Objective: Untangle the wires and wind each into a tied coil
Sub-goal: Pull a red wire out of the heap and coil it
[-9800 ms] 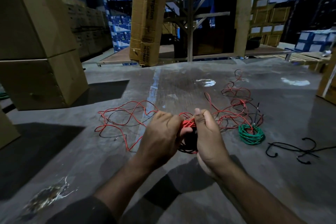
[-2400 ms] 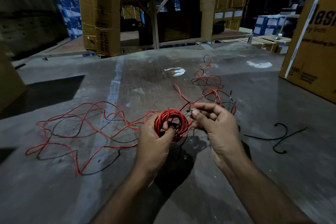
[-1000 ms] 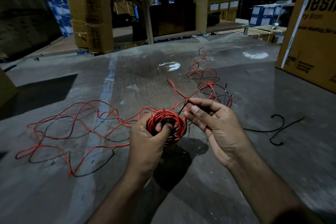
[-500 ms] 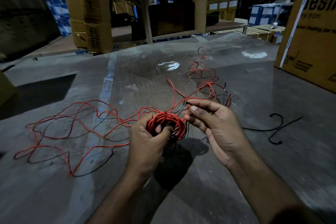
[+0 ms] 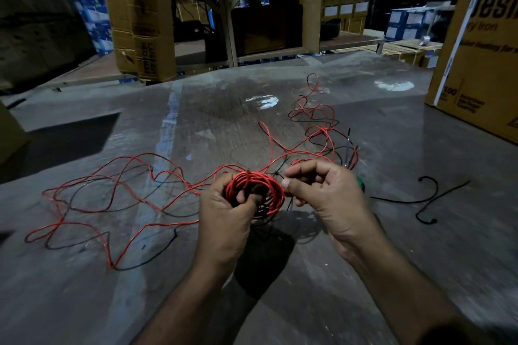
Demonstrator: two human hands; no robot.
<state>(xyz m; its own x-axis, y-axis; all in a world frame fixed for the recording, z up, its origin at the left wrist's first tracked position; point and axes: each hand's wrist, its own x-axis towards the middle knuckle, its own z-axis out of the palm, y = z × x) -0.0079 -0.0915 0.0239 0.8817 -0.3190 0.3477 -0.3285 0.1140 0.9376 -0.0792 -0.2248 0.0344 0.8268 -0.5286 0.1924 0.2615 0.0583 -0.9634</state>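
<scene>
Red coil (image 5: 253,190) sits gripped in left fingers (image 5: 241,199); right fingers (image 5: 291,183) pinch its wire.

The red wire (image 5: 253,185) wears smooth plastic insulation with a slight sheen, and the black wire (image 5: 429,200) lying apart on the floor looks matt. The floor (image 5: 280,274) is bare grey concrete, scuffed and stained yet glossy enough to throw back pale light patches. The cartons (image 5: 140,14) behind are dull brown corrugated cardboard.
</scene>
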